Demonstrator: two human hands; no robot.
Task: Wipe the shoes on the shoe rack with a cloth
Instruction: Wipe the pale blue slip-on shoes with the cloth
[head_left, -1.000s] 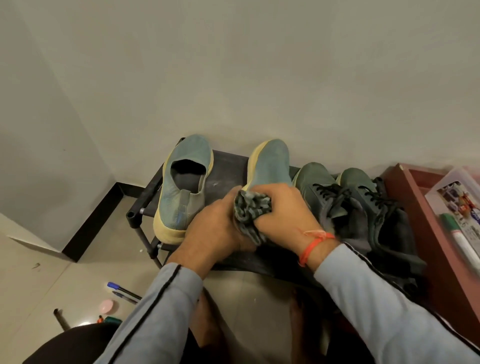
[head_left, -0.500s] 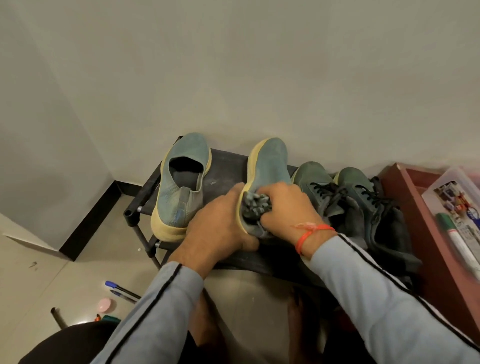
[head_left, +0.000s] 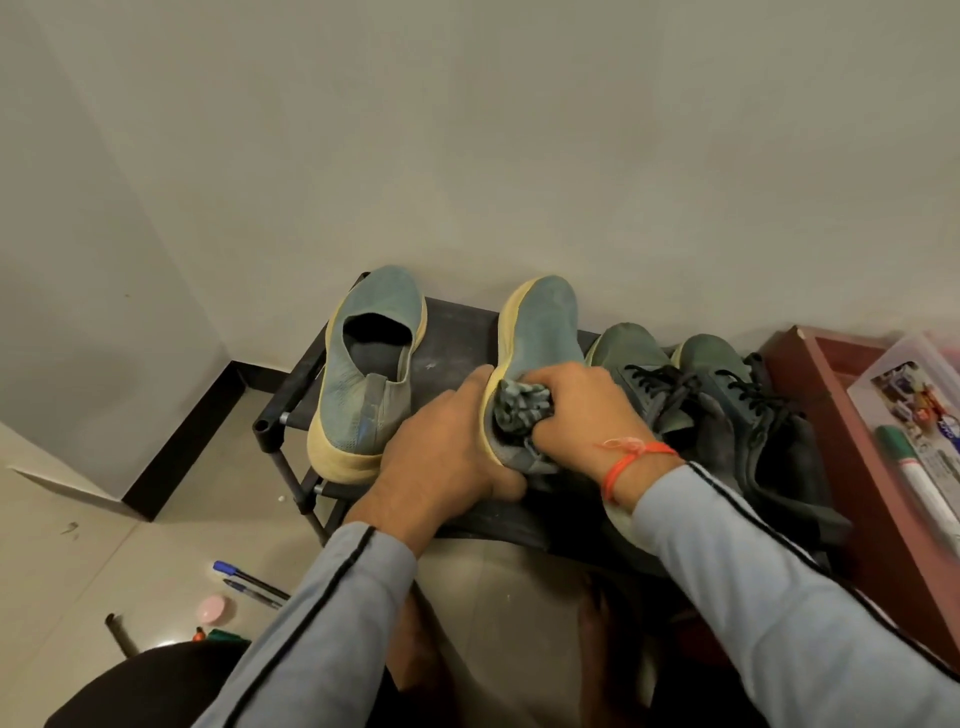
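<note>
The right hand has pushed the cloth down into the blue shoe, which tipped up more.

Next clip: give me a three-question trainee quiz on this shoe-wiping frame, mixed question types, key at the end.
1. True or false: the right hand presses a bunched cloth against the blue-grey shoe tilted on its side.
2. How many shoes sit on the shoe rack? A) two B) four C) six
3. Fill in: the left hand grips that shoe by its ____ sole edge.

Key: 1 true; 2 B: two blue-grey slip-ons, counting the other slip-on, and two dark green lace-ups; 3 yellow.
</note>
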